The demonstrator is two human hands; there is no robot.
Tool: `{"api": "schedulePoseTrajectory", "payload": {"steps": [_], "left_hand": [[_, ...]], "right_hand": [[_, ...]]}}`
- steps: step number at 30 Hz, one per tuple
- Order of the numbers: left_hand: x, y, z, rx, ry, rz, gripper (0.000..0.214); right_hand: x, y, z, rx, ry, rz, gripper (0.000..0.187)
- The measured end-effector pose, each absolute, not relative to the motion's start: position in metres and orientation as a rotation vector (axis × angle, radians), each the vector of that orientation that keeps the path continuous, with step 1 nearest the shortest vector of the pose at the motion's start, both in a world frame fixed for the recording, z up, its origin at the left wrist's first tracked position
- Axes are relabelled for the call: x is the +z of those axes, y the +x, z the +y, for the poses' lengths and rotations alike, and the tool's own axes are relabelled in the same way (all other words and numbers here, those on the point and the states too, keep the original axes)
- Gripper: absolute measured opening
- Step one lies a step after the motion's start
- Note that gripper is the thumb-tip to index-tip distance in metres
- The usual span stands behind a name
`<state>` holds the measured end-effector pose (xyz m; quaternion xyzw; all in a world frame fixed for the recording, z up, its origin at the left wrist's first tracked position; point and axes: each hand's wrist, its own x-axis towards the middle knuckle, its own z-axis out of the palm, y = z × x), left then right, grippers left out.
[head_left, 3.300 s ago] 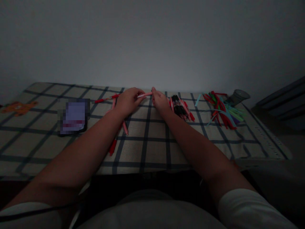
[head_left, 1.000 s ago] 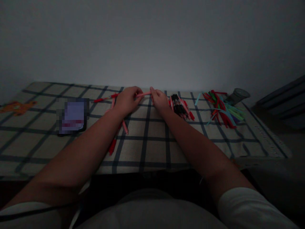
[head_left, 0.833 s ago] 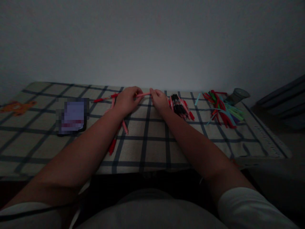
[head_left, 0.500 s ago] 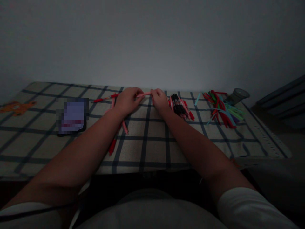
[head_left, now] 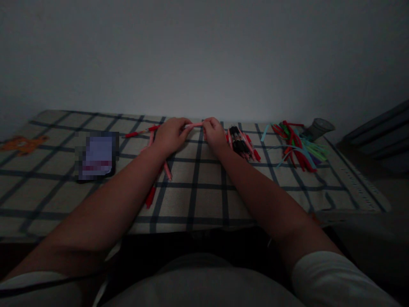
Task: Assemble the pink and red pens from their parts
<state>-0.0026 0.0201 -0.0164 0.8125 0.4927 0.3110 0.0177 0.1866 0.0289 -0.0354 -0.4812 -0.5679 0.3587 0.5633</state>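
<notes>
hands (head_left: 171, 135): 2 | held pen (head_left: 194, 125): 1 | loose pens (head_left: 167, 170): perhaps 5 | pen bundle (head_left: 240, 145): 1 | strip heap (head_left: 298, 149): 1 | cup (head_left: 319, 128): 1

A single head-worn view looks forward and down across the checked counter (head_left: 198, 200) toward the wall (head_left: 204, 55) at 12 o'clock; left hand (head_left: 171, 136) and right hand (head_left: 214, 134) sit far out, small, mid-frame

Pink pen (head_left: 194, 125) there, beige tablecloth (head_left: 198, 192) checked dark blue, strips (head_left: 298, 149) red, green, pale blue, and an orange patch (head_left: 22, 143).
</notes>
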Motion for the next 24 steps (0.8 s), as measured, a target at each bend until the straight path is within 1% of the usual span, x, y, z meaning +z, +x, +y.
{"api": "schedulePoseTrajectory", "payload": {"steps": [6,11,14,17,20,24], "left_hand": [[-0.018,-0.005,0.023,1.011,2.484,1.548,0.030],[-0.017,-0.004,0.022,0.990,2.464,1.575,0.022],[-0.016,-0.004,0.021,0.995,2.464,1.567,0.023],[-0.016,-0.004,0.021,0.993,2.470,1.560,0.027],[-0.017,-0.004,0.020,0.998,2.471,1.567,0.032],[-0.017,-0.004,0.020,0.994,2.478,1.547,0.040]], "right_hand": [[-0.026,0.188,0.019,0.821,-1.232,-1.370,0.057],[-0.023,0.188,0.015,0.795,-1.297,-1.390,0.064],[-0.024,0.187,0.017,0.788,-1.284,-1.386,0.062],[-0.026,0.187,0.019,0.781,-1.261,-1.381,0.055],[-0.030,0.188,0.023,0.772,-1.247,-1.369,0.047],[-0.036,0.190,0.029,0.752,-1.218,-1.365,0.042]]}}
